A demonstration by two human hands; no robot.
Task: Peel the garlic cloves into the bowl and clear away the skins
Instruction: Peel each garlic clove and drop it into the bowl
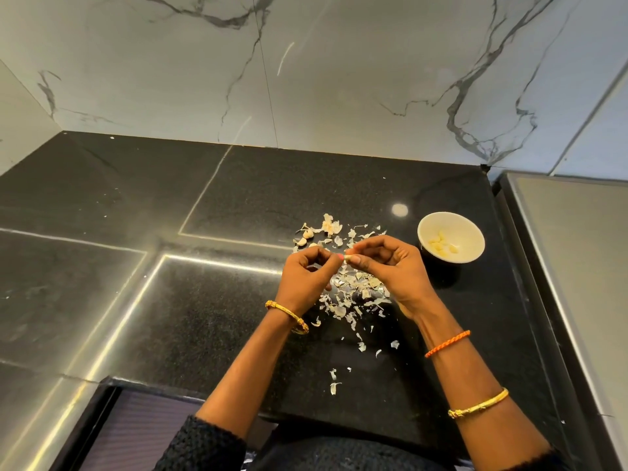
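Note:
Over the black counter, my left hand (307, 275) and my right hand (390, 266) meet fingertip to fingertip and pinch a small garlic clove (349, 257) between them. Under and around the hands lies a scatter of pale garlic skins (356, 287). A few unpeeled cloves (307, 234) and a bit of the bulb (330, 226) lie just beyond the hands. To the right stands a white bowl (455, 220) holding several peeled cloves (441, 245).
The black granite counter (238, 198) runs back to a marble wall (306, 79). A steel surface (577, 249) borders the counter on the right. Stray skin flakes (334, 385) reach toward the front edge. The counter's left half is bare.

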